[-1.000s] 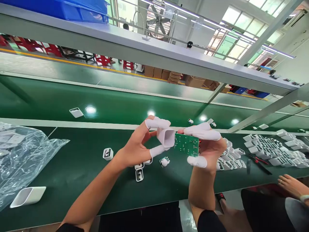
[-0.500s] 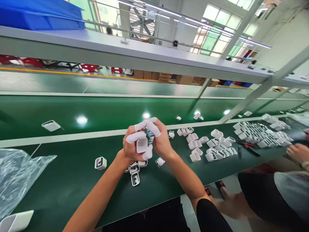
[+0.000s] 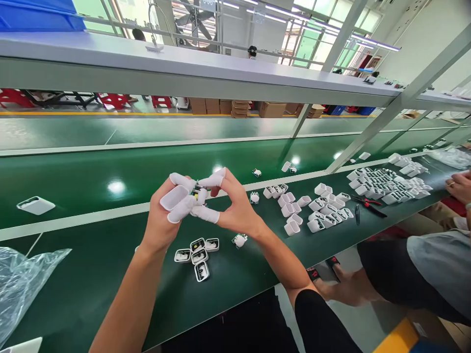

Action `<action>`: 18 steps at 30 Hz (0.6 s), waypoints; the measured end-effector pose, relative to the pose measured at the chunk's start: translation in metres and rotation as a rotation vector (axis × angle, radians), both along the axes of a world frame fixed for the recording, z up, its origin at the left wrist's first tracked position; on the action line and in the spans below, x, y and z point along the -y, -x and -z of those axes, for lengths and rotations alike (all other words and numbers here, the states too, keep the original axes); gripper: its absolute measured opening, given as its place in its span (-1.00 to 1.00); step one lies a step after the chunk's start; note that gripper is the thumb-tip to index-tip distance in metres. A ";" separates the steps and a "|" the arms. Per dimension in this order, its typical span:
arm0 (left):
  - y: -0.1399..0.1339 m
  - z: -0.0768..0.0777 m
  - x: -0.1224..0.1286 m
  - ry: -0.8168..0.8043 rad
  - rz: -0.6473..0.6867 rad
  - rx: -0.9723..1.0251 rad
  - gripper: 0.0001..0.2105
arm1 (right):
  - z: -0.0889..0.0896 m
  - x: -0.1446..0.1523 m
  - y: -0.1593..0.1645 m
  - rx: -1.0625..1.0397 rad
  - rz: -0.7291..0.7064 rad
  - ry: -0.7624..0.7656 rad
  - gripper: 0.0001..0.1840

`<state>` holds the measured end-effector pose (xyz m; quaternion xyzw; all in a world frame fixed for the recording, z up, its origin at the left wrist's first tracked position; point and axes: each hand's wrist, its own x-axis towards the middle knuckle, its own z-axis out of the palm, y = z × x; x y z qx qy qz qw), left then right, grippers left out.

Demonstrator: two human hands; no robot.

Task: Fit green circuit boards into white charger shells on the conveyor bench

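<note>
White finger covers sit on the fingertips of both hands. My left hand (image 3: 159, 220) is closed around a white plastic housing (image 3: 174, 197), tilted above the bench edge. With thumb and fingers, my right hand (image 3: 235, 203) pinches a small green circuit board (image 3: 197, 188) at the housing's far end. Fingertips partly hide the board, so how far it sits inside cannot be seen. Below the hands, several white housings with parts inside (image 3: 199, 256) lie grouped on the dark green bench. A loose circuit board (image 3: 240, 240) with a white round part rests to their right.
Many white housings (image 3: 375, 184) cover the bench at right, near red-handled pliers (image 3: 368, 201). Beyond the bench runs a green belt (image 3: 88, 171) carrying a white housing (image 3: 36, 205). Clear plastic film (image 3: 25, 289) lies at left. A co-worker's hand (image 3: 459, 186) is at far right.
My hands have shifted left, and the right hand has drawn back, leaving a wider gap between the palms. The housing is tilted more. The housing on the belt appears farther left as the view turned.
</note>
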<state>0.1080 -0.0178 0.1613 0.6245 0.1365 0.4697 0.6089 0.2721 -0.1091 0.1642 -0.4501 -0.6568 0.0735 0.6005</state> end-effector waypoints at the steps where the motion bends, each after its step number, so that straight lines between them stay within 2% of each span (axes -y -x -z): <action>1: 0.001 0.000 -0.002 -0.003 0.026 -0.014 -0.54 | 0.001 -0.002 -0.001 -0.034 -0.010 -0.007 -0.53; 3: -0.001 0.002 -0.006 -0.015 0.008 -0.022 -0.54 | 0.005 -0.009 -0.004 -0.157 -0.038 0.007 -0.50; 5: -0.004 0.004 -0.008 -0.058 -0.071 -0.046 -0.58 | 0.009 -0.016 -0.010 -0.337 -0.101 0.060 -0.44; 7: -0.005 0.004 -0.008 -0.139 -0.134 -0.075 -0.59 | 0.010 -0.022 -0.018 -0.499 -0.171 0.116 -0.40; 9: -0.005 0.004 -0.007 -0.260 -0.135 -0.109 -0.55 | 0.010 -0.023 -0.024 -0.576 -0.209 0.141 -0.39; 11: -0.004 0.004 -0.006 -0.397 -0.113 -0.138 -0.52 | 0.007 -0.016 -0.025 -0.570 -0.222 0.116 -0.42; 14: -0.004 0.008 -0.004 -0.576 -0.095 -0.120 -0.51 | 0.000 0.001 -0.020 -0.441 -0.237 0.012 -0.43; 18: -0.009 0.013 -0.006 -0.709 -0.105 -0.018 -0.49 | -0.007 0.020 -0.009 -0.227 -0.264 -0.157 -0.31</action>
